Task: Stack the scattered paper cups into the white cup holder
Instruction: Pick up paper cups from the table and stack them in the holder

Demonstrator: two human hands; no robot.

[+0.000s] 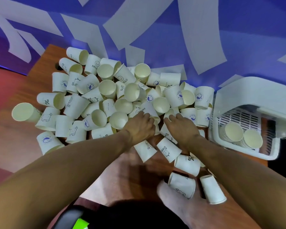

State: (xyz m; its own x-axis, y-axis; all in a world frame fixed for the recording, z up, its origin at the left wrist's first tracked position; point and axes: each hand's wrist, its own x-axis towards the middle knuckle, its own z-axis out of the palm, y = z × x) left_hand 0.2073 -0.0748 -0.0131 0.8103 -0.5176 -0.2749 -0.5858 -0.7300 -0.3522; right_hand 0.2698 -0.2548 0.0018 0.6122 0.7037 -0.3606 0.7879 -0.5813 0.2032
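Several scattered paper cups (106,90), cream inside with printed logos, lie piled across the wooden table (45,58). The white cup holder (229,96) stands at the right edge, with two nested stacks of cups (234,131) lying inside it. Both of my hands reach into the near middle of the pile. My left hand (139,127) has its fingers curled down over a cup (156,120) lying on its side. A little to the right, my right hand (183,128) rests with fingers stretched forward on another cup (169,113). What lies under the palms is hidden.
More cups lie near the front edge, among them one with a "%" print (187,164) and two at the front right (212,190). A blue and white wall (155,30) rises right behind the table. Red floor (5,90) shows at the left.
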